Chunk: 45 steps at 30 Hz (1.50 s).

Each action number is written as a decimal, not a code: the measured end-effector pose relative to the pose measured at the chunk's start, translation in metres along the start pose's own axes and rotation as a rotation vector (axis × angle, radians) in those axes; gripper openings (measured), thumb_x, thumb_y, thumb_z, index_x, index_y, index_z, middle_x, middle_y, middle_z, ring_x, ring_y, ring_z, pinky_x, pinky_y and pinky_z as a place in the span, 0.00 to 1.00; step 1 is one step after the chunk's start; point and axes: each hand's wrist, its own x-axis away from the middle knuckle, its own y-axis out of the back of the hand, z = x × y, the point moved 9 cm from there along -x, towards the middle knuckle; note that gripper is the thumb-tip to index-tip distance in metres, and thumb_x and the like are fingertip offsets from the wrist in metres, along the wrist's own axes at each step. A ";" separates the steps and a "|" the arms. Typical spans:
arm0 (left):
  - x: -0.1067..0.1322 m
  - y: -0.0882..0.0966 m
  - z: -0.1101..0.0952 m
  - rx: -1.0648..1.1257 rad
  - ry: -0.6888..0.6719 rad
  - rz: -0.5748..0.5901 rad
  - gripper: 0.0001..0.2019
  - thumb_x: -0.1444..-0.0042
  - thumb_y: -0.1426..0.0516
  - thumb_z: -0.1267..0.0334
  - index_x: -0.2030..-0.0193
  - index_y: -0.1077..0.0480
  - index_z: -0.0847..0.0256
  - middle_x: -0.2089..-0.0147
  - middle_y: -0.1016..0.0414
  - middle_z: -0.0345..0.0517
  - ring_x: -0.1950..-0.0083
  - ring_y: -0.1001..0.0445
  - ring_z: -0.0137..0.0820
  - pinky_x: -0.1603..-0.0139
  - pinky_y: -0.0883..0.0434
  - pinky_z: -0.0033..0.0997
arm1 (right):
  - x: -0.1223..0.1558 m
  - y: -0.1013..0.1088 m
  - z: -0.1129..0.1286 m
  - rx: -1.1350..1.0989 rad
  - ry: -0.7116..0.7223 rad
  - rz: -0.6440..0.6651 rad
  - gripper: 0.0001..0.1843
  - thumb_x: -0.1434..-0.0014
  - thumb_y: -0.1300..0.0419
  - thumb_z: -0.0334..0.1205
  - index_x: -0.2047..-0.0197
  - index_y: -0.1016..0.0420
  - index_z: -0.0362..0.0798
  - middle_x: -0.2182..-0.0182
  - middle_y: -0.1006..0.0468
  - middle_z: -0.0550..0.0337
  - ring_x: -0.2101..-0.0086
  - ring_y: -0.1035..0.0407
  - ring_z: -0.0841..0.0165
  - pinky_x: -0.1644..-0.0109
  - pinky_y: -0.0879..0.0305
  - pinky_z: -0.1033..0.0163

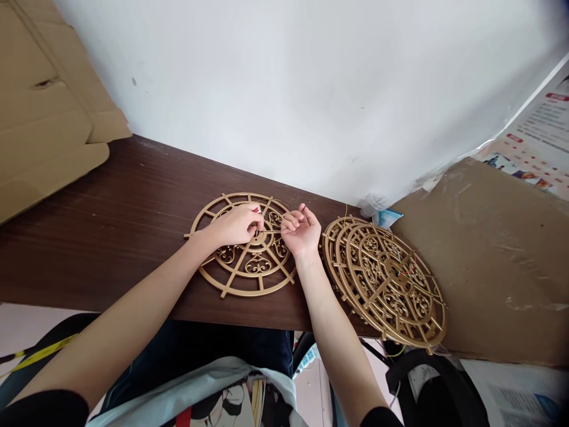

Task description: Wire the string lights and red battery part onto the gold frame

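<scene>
A round gold openwork disc [242,292] with scrolls, rings and spokes lies flat on the dark brown table. My left hand [237,225] is over its centre, thumb and fingers pinched together. Something small, red and white, shows at those fingertips, too small to name. Just right of it, above the disc's right part, my right hand [302,232] is turned palm up with fingers curled in. A thin line seems to run between the two hands; whether it is a thread or part of the disc is unclear.
A stack of similar gold discs [391,279] leans together at the right, with thin yellow and red strands on it. Behind it are a clear plastic cup [372,204] and a blue-white packet [387,218]. Cardboard [502,267] stands right, another sheet [44,118] left; a white wall [267,89] is behind.
</scene>
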 end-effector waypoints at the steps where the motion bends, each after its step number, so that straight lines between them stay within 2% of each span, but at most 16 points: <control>1: 0.000 0.000 0.000 0.000 0.003 0.001 0.12 0.49 0.48 0.75 0.67 0.23 0.63 0.61 0.31 0.47 0.73 0.37 0.26 0.71 0.39 0.28 | 0.000 0.001 0.000 0.004 0.000 -0.009 0.08 0.39 0.49 0.32 0.67 0.30 0.48 0.83 0.41 0.70 0.83 0.50 0.77 0.82 0.50 0.72; 8: 0.000 -0.003 0.002 0.012 0.000 0.021 0.10 0.47 0.47 0.73 0.67 0.24 0.63 0.60 0.32 0.47 0.72 0.36 0.26 0.71 0.39 0.28 | 0.002 -0.002 0.000 0.050 0.016 0.023 0.06 0.40 0.47 0.31 0.67 0.31 0.48 0.83 0.41 0.70 0.83 0.49 0.77 0.81 0.50 0.72; 12: 0.000 -0.004 0.002 0.016 -0.010 0.024 0.10 0.47 0.48 0.74 0.67 0.25 0.63 0.59 0.32 0.46 0.72 0.36 0.25 0.71 0.39 0.28 | 0.002 -0.001 -0.001 -0.019 -0.005 -0.003 0.08 0.39 0.50 0.32 0.67 0.31 0.47 0.83 0.41 0.69 0.83 0.49 0.77 0.82 0.50 0.72; 19: 0.000 -0.006 0.002 0.014 -0.023 0.035 0.11 0.47 0.49 0.74 0.66 0.25 0.62 0.58 0.31 0.46 0.72 0.35 0.26 0.70 0.39 0.28 | 0.002 0.000 0.000 0.028 0.006 -0.014 0.08 0.39 0.49 0.32 0.67 0.30 0.48 0.82 0.41 0.70 0.83 0.49 0.76 0.82 0.50 0.72; 45: 0.000 -0.004 0.002 0.038 -0.011 0.031 0.09 0.45 0.48 0.70 0.68 0.25 0.62 0.59 0.32 0.45 0.72 0.35 0.25 0.69 0.39 0.28 | 0.001 0.001 -0.001 0.067 0.007 -0.006 0.07 0.40 0.49 0.31 0.68 0.31 0.48 0.83 0.42 0.70 0.83 0.49 0.77 0.82 0.51 0.72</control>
